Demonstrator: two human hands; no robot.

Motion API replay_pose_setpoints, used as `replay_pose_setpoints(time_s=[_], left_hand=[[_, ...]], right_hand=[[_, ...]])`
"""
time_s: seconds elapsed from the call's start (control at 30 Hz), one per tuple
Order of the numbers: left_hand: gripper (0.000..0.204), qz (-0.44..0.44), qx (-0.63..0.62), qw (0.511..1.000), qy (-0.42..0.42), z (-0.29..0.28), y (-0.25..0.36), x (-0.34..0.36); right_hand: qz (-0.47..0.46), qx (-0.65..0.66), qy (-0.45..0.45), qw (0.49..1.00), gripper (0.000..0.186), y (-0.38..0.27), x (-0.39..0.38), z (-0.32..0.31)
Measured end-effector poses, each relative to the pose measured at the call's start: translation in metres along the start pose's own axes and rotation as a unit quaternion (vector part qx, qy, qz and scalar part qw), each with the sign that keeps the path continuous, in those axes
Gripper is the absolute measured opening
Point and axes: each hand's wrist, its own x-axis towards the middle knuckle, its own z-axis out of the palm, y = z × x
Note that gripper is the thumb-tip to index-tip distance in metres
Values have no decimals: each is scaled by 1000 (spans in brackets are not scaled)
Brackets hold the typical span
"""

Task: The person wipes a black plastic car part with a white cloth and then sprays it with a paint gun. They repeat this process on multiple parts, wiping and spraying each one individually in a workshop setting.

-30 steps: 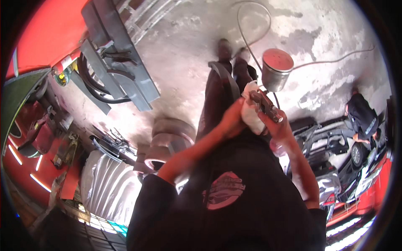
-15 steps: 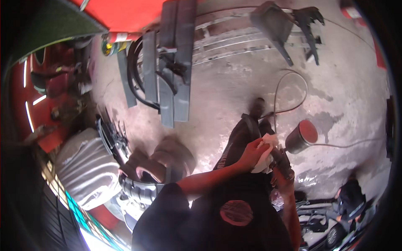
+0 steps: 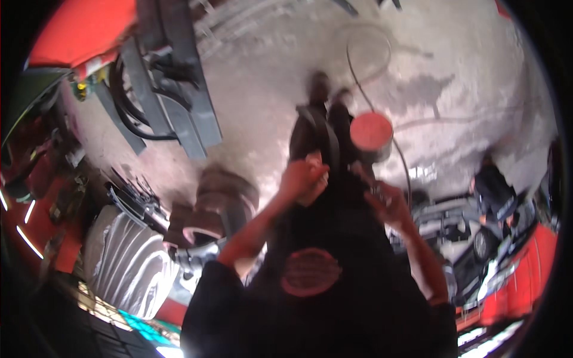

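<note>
My right hand (image 3: 389, 204) grips the handle of a paint spray gun (image 3: 371, 182), whose metal cup with a reddish lid (image 3: 370, 136) points up toward me. My left hand (image 3: 304, 178) hovers just left of the gun with its fingers curled in; no cloth shows in it through the motion blur. Both hands are in front of my dark shirt, above my legs and shoes (image 3: 325, 89). A thin hose (image 3: 365, 65) runs from the gun area across the concrete floor.
Grey body panels and a black hose lie at the upper left (image 3: 173, 101). A round stack of drum-like parts (image 3: 230, 197) and a silver wrapped shape (image 3: 125, 256) sit at my left. Another person (image 3: 494, 186) crouches by dark car parts at the right.
The view swung back and blurred. My left hand drew off the gun, and the white cloth it pressed there is out of sight. The cup now faces the camera.
</note>
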Motion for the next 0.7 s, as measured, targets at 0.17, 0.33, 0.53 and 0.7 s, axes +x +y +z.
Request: replay_pose_setpoints(time_s=[0.17,0.33,0.53,0.7], left_hand=[[50,-48,44,998,1,5,25,18],[53,-93,33,993,58,26,18,40],[44,117,99,985,-77,48,-68,96],[20,-1,-387,919,-68,-24,53,45]], right_hand=[[47,-5,-10,999,26,-4,-3,-10],[120,-1,5,993,24,10,-2,4],[-3,16,67,998,25,-3,-4,3],[-46,-22,191,980,34,33,-24,3]])
